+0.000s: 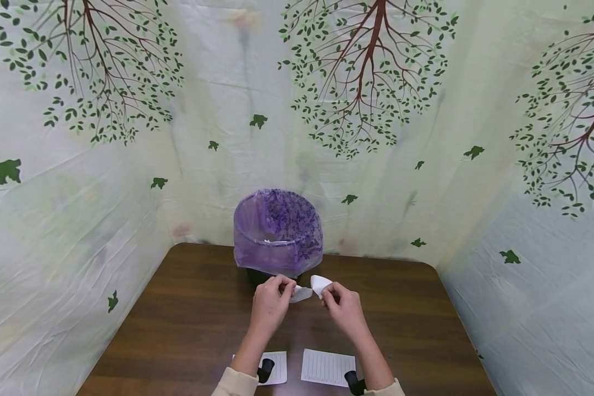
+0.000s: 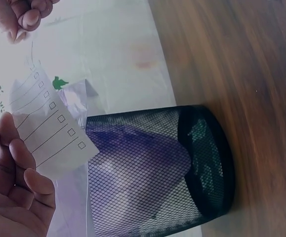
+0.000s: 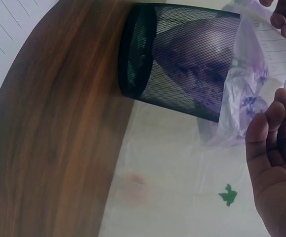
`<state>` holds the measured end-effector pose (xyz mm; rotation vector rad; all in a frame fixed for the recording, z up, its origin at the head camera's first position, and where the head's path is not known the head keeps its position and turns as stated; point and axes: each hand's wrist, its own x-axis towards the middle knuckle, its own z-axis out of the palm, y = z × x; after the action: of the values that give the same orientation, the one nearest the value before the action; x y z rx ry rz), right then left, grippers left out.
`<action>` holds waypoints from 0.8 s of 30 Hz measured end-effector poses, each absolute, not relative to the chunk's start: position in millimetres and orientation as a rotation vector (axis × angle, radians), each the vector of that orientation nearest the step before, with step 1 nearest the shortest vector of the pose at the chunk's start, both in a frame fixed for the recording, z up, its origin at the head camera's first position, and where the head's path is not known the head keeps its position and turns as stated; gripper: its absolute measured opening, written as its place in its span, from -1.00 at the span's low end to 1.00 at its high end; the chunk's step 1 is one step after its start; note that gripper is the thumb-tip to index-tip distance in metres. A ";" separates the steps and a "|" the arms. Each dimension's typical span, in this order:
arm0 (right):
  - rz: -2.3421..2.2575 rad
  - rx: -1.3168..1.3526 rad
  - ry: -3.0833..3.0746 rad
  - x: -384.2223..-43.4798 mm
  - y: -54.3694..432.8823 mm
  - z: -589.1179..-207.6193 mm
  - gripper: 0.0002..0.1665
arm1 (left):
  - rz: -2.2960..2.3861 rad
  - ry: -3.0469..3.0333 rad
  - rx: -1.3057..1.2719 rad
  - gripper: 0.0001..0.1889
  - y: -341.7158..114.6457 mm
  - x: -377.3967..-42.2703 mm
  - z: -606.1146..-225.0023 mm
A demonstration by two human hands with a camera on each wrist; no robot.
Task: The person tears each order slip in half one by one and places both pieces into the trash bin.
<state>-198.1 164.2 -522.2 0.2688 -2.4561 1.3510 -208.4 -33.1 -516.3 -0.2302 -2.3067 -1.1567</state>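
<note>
Both hands are raised over the table, just in front of a black mesh waste bin (image 2: 133, 173) lined with a purple-patterned plastic bag (image 1: 262, 254). My left hand (image 1: 270, 301) pinches a piece of white paper (image 1: 302, 293) between thumb and fingers; the left wrist view shows printed lines and small checkboxes on it. A second white piece of paper (image 1: 320, 284) is pinched in my right hand (image 1: 345, 309), a short way to the right. In the right wrist view the right hand (image 3: 278, 158) hides most of its own grip.
Two lined sheets lie near the table's front edge, a left sheet (image 1: 279, 369) and a right sheet (image 1: 328, 367), partly covered by the forearms and black wrist devices. Something white shows inside the bin. A leaf-printed cloth (image 1: 376, 220) hangs behind the brown table (image 1: 188, 324).
</note>
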 end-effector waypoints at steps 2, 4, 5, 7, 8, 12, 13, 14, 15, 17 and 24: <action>1.357 0.259 -2.457 -198.2 165.2 -522.7 -0.84 | -1.157 -2.298 -0.228 -0.86 -34.8 -208.8 -516.6; 1.359 0.246 -2.464 -198.2 166.3 -522.9 -0.84 | -1.157 -2.288 -0.234 -0.86 -36.4 -209.1 -516.7; 1.358 0.240 -2.469 -198.1 167.0 -523.0 -0.85 | -1.159 -2.280 -0.237 -0.86 -37.2 -209.4 -516.7; 1.369 0.224 -2.479 -198.0 167.8 -522.5 -0.85 | -1.166 -2.272 -0.231 -0.85 -38.9 -210.0 -516.9; 1.370 0.220 -2.484 -197.8 168.1 -522.2 -0.86 | -1.170 -2.270 -0.229 -0.85 -39.7 -210.3 -516.9; 1.379 0.208 -2.485 -197.5 169.1 -521.1 -0.86 | -1.194 -2.274 -0.217 -0.86 -42.8 -211.7 -516.6; 1.382 0.204 -2.483 -197.6 169.4 -521.2 -0.86 | -1.199 -2.277 -0.215 -0.86 -43.6 -212.0 -516.6; 1.382 0.201 -2.482 -197.6 169.9 -521.3 -0.86 | -1.207 -2.279 -0.215 -0.86 -44.3 -212.1 -516.4; 1.379 0.196 -2.481 -197.9 170.7 -522.1 -0.85 | -1.214 -2.279 -0.215 -0.86 -44.9 -212.3 -516.3; 1.383 0.185 -2.481 -198.3 171.9 -522.9 -0.85 | -1.222 -2.280 -0.212 -0.86 -46.2 -212.6 -516.4; 1.385 0.163 -2.476 -198.8 177.0 -525.6 -0.83 | -1.219 -2.267 -0.198 -0.84 -49.9 -212.9 -516.3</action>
<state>-198.8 177.0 -525.6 0.1627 -2.4760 1.3850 -212.9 -49.9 -516.3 -0.1977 -2.2667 -1.2193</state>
